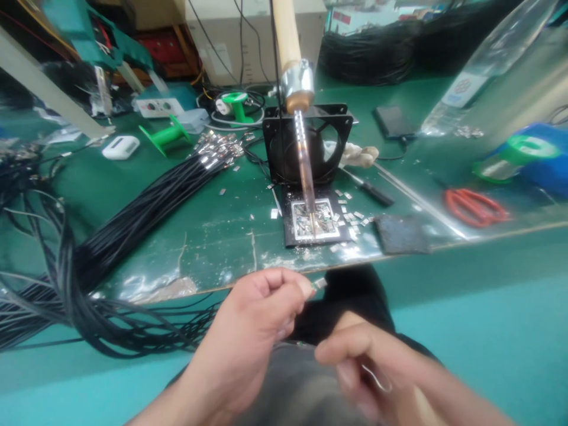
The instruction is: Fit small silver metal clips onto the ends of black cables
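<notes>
Just in front of the bench edge, my left hand (260, 316) is closed, pinching a small metal-ended connector (319, 284) between thumb and forefinger. My right hand (361, 355) is curled lower and to the right, its fingers closed round a thin silvery wire (377, 378) that loops out below them. Above both hands a soldering iron (302, 142) with a wooden handle points down, its tip over a white-rimmed tray (295, 228) of small metal parts. Loose connectors (354, 220) lie scattered right of the tray.
A black fan frame (274, 148) stands behind the iron. A bundle of black cables (133, 216) runs along the left and over the edge. Right are red-handled pliers (474, 207), a dark flat block (402, 234), a screwdriver (377, 194) and a plastic bottle (483, 71).
</notes>
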